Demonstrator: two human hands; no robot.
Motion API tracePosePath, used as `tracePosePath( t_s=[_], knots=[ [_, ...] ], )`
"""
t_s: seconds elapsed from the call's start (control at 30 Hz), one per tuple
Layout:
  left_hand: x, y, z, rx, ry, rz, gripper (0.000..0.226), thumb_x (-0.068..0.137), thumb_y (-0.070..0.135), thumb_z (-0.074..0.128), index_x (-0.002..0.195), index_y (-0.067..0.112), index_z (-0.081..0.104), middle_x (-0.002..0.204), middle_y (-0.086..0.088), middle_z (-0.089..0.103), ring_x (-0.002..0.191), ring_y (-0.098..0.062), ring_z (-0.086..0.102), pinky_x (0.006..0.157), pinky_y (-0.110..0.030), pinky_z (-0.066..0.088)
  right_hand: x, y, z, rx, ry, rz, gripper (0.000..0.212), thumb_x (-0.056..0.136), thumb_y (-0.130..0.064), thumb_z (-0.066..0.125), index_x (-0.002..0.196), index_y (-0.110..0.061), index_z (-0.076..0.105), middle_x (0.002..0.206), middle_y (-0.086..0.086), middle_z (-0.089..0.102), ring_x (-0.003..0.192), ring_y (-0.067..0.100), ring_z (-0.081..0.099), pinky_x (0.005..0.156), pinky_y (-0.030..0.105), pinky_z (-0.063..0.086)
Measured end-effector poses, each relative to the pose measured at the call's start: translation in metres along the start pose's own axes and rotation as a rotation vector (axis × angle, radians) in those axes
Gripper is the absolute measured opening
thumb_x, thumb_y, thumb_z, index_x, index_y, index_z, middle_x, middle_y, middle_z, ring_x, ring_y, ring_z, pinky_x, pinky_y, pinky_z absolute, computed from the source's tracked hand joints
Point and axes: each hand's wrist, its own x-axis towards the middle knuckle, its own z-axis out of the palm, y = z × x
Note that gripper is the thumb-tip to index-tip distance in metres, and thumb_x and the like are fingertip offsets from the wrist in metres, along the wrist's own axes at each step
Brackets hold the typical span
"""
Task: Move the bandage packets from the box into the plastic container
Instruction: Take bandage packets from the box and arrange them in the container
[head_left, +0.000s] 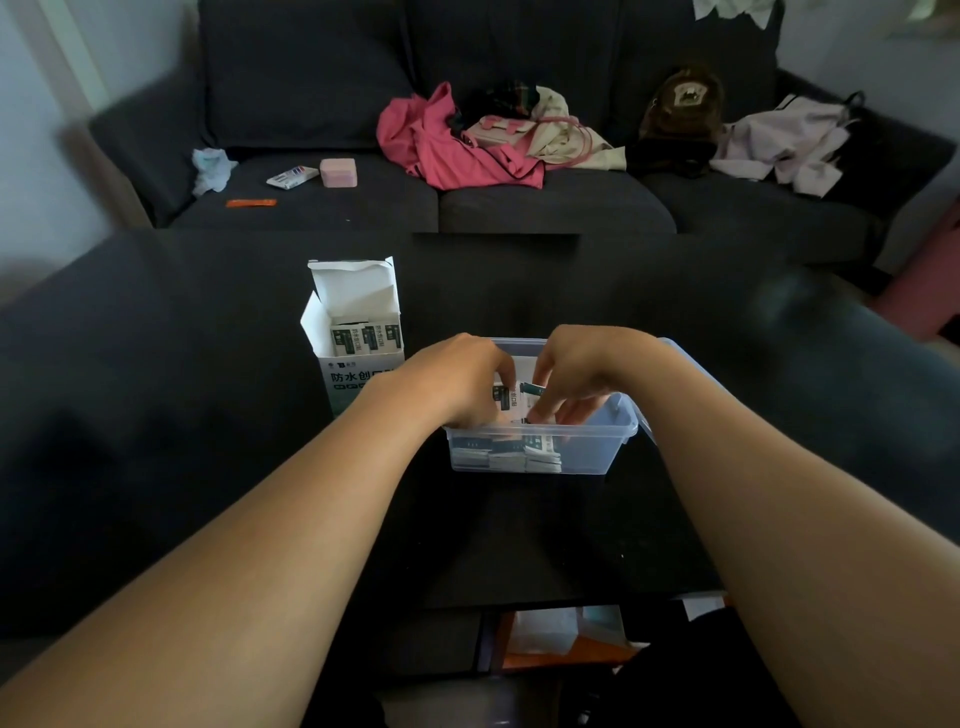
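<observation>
Two bare forearms reach in from the near edge, meeting over the plastic container (540, 457) on the dark table (208, 467). The left hand (457, 384) has its fingers curled down inside the container, pinching a small stack of bandage packets (506, 397) that stands upright against its fingertips. The right hand (576, 379) comes in from the other side, fingers bent close together, gripping the far edge of that same stack, so both hands clasp it between them with hardly any gap. Just below the grip, more packets (511, 449) lie in a row along the container's near wall, seen through the clear plastic. Behind the right wrist the container's lid (691, 374) stands tilted at its far side. To the left of the left hand, just beside its wrist, stands the cardboard box (358, 332), flaps open, with a few packets (369, 335) showing upright inside. Well beyond the hands a dark sofa (519, 202) carries a pink garment (441, 140), a small pink case (338, 172) and a brown backpack (683, 111)
</observation>
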Motion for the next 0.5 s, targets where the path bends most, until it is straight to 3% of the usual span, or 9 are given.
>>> tracePosePath(
  t_s=[0.17, 0.3, 0.37, 0.43, 0.5],
  knots=[
    [-0.001, -0.001, -0.002, -0.020, 0.005, 0.017, 0.050, 0.085, 0.038, 0.079, 0.132, 0.033, 0.063, 0.137, 0.002, 0.058, 0.117, -0.019, 0.059, 0.093, -0.034, 0.052, -0.006, -0.002, -0.003, -0.041, 0.017, 0.023, 0.053, 0.082, -0.020, 0.081, 0.128, -0.004, 0.061, 0.095, 0.014, 0.076, 0.077, 0.021, 0.077, 0.068, 0.029, 0.062],
    [-0.013, -0.001, -0.012, -0.153, 0.138, 0.109, 0.041, 0.090, 0.041, 0.074, 0.128, 0.029, 0.066, 0.116, 0.007, 0.067, 0.102, -0.011, 0.063, 0.087, -0.030, 0.053, -0.020, -0.002, -0.020, 0.066, 0.125, -0.030, 0.038, 0.085, -0.017, 0.077, 0.119, -0.007, 0.064, 0.092, 0.014, 0.075, 0.068, 0.020, 0.077, 0.057, 0.025, 0.059],
    [-0.020, -0.007, -0.022, -0.301, 0.403, 0.181, 0.025, 0.090, 0.035, 0.075, 0.112, 0.025, 0.073, 0.095, 0.010, 0.070, 0.084, -0.004, 0.065, 0.077, -0.029, 0.057, -0.023, -0.009, -0.027, 0.094, 0.277, -0.184, 0.025, 0.087, -0.018, 0.076, 0.110, -0.009, 0.069, 0.086, 0.012, 0.076, 0.066, 0.018, 0.076, 0.053, 0.021, 0.058],
    [-0.030, -0.022, -0.036, -0.412, 0.796, 0.224, 0.007, 0.088, 0.022, 0.075, 0.095, 0.019, 0.074, 0.076, 0.012, 0.065, 0.065, -0.001, 0.060, 0.064, -0.023, 0.054, -0.025, -0.029, -0.025, 0.140, 0.458, -0.368, 0.013, 0.088, -0.020, 0.076, 0.097, -0.011, 0.074, 0.080, 0.010, 0.076, 0.065, 0.018, 0.075, 0.050, 0.018, 0.056],
    [-0.040, -0.040, -0.048, -0.478, 1.179, 0.178, 0.002, 0.085, 0.013, 0.071, 0.086, 0.015, 0.071, 0.070, 0.009, 0.062, 0.060, -0.005, 0.057, 0.058, -0.018, 0.046, -0.027, -0.054, -0.016, 0.193, 0.571, -0.522, 0.007, 0.086, -0.022, 0.078, 0.089, -0.016, 0.077, 0.077, 0.003, 0.075, 0.065, 0.013, 0.073, 0.051, 0.017, 0.055]
  ],
)
